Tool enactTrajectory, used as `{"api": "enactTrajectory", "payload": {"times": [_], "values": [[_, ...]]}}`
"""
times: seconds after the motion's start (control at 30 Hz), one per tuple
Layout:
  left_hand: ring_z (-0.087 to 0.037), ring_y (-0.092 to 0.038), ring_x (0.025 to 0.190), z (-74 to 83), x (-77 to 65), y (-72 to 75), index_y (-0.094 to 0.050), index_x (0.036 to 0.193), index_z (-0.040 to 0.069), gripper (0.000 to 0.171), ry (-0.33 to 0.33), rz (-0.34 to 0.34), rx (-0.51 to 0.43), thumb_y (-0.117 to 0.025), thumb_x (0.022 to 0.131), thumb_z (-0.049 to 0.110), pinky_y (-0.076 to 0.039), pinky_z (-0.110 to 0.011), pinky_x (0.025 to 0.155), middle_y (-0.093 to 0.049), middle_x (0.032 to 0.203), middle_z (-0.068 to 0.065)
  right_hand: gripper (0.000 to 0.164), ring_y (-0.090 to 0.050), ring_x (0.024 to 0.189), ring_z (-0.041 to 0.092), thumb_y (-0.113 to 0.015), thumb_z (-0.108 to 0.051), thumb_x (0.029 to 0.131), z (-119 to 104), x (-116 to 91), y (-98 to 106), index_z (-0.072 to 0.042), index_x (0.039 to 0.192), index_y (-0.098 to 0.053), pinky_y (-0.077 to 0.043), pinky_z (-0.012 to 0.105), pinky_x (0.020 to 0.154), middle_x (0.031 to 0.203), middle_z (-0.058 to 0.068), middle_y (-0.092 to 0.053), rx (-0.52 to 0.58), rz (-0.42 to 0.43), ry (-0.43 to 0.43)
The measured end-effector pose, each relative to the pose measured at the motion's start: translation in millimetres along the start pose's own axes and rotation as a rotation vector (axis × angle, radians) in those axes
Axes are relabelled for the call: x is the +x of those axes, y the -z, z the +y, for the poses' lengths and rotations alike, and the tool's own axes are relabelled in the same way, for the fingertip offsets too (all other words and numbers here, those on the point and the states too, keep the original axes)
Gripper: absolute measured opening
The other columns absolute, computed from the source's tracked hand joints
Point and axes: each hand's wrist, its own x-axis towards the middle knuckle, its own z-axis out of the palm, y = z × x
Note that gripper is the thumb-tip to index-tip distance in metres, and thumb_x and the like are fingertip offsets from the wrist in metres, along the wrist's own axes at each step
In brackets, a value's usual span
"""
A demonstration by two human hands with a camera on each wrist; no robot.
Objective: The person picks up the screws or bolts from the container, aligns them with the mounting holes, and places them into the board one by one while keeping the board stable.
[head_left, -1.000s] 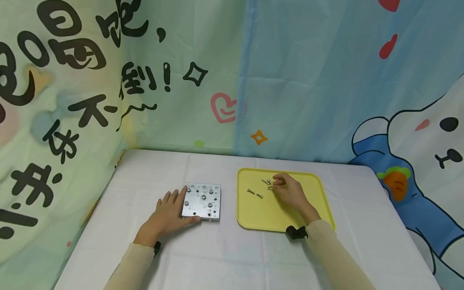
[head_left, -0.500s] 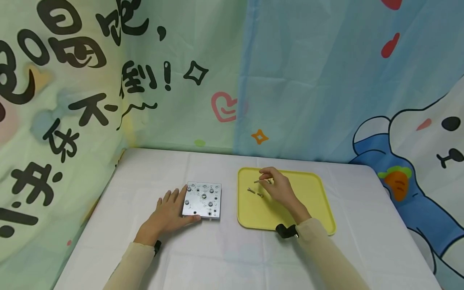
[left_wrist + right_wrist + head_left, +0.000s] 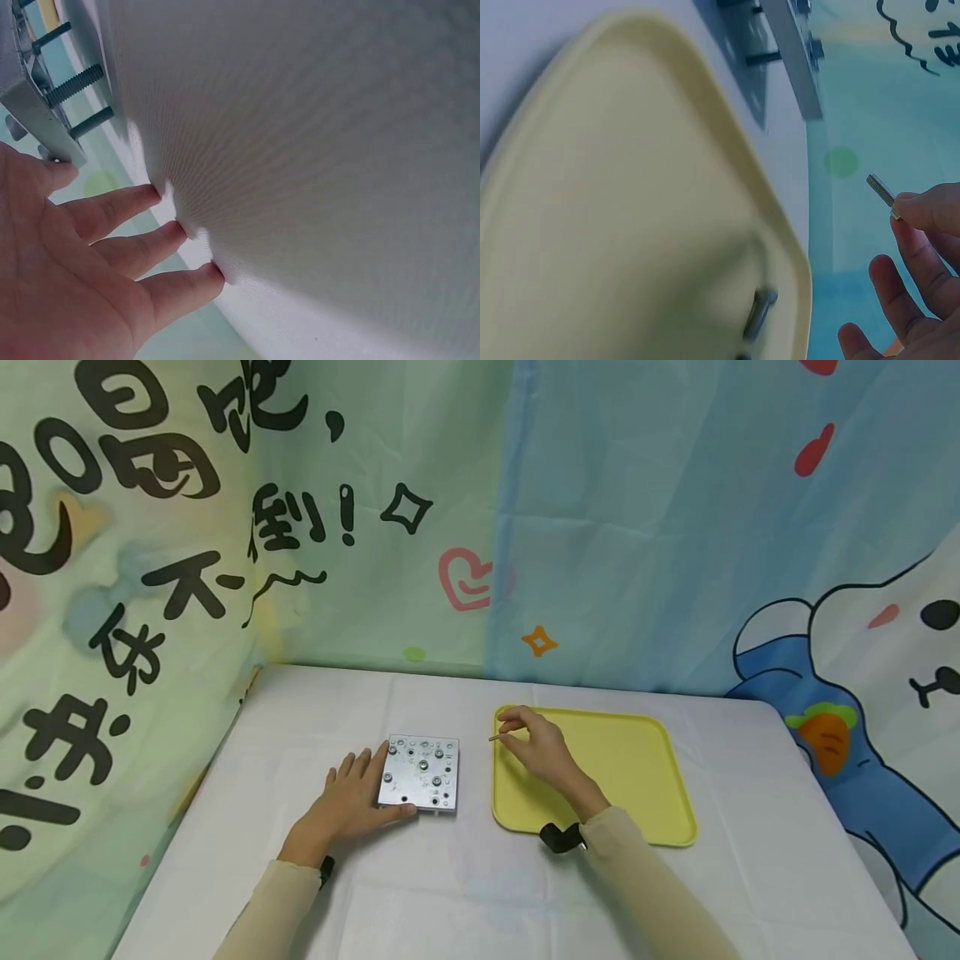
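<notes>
A square metal plate (image 3: 412, 783) carries several screws in its holes. Threaded screw ends (image 3: 75, 86) stick out beneath it in the left wrist view. My left hand (image 3: 348, 810) lies at its left side with fingers spread straight, thumb along the near edge and one fingertip at the plate's corner. Three other fingertips (image 3: 206, 279) press on the white cloth. Between thumb and fingertip my right hand (image 3: 543, 752) pinches a small screw (image 3: 882, 193), its threaded end pointing out toward the plate. That hand is over the left rim of the yellow tray (image 3: 615, 785).
Another screw (image 3: 759, 313) lies in the tray in the right wrist view, with part of a further one at the frame's bottom. A white cloth (image 3: 480, 893) covers the table. Printed curtains (image 3: 615, 527) hang behind it and along the left side.
My right hand has lifted a screw from the tray and carried it left toward the plate. My left hand and the plate have stayed in place.
</notes>
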Motion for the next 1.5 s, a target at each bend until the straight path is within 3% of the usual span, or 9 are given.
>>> {"api": "enactTrajectory", "payload": {"times": [0.43,0.73,1.07,1.5], "values": [[-0.051,-0.02,0.144,0.6,0.5,0.7,-0.015,0.161,0.007,0.113,0.009,0.001,0.012,-0.063,0.083,0.073,-0.018,-0.068,0.111,-0.028,0.156,-0.03,0.024,-0.06,0.108,0.032,-0.07,-0.002,0.092,-23,11,-27,-0.003,0.116,-0.065,-0.045,0.053,0.093,0.099,0.006,-0.07,0.003,-0.045,0.029],[-0.051,-0.021,0.144,0.7,0.6,1.1,-0.015,0.161,0.007,0.113,0.004,0.008,0.009,-0.063,0.083,0.074,-0.019,-0.068,0.111,-0.029,0.156,-0.03,0.022,-0.06,0.106,0.028,-0.07,-0.004,0.092,-31,8,-37,-0.005,0.113,-0.067,-0.044,0.047,0.096,0.096,0.002,-0.07,-0.004,-0.096,0.0],[-0.05,-0.021,0.144,-1.8,0.8,-1.4,-0.016,0.161,0.007,0.113,0.002,0.007,0.01,-0.061,0.082,0.076,-0.019,-0.068,0.111,-0.029,0.155,-0.03,0.019,-0.059,0.105,0.024,-0.069,-0.003,0.093,-32,1,-48,-0.005,0.112,-0.067,-0.044,0.045,0.096,0.097,0.003,-0.07,-0.022,-0.164,0.034],[-0.051,-0.02,0.144,-1.2,0.0,-1.4,-0.016,0.161,0.008,0.113,0.002,0.006,0.0,-0.061,0.082,0.075,-0.018,-0.068,0.111,-0.028,0.156,-0.03,0.02,-0.059,0.103,0.024,-0.067,-0.004,0.094,-35,-1,-51,-0.004,0.114,-0.067,-0.044,0.045,0.094,0.1,0.002,-0.069,-0.063,-0.194,0.078]]}}
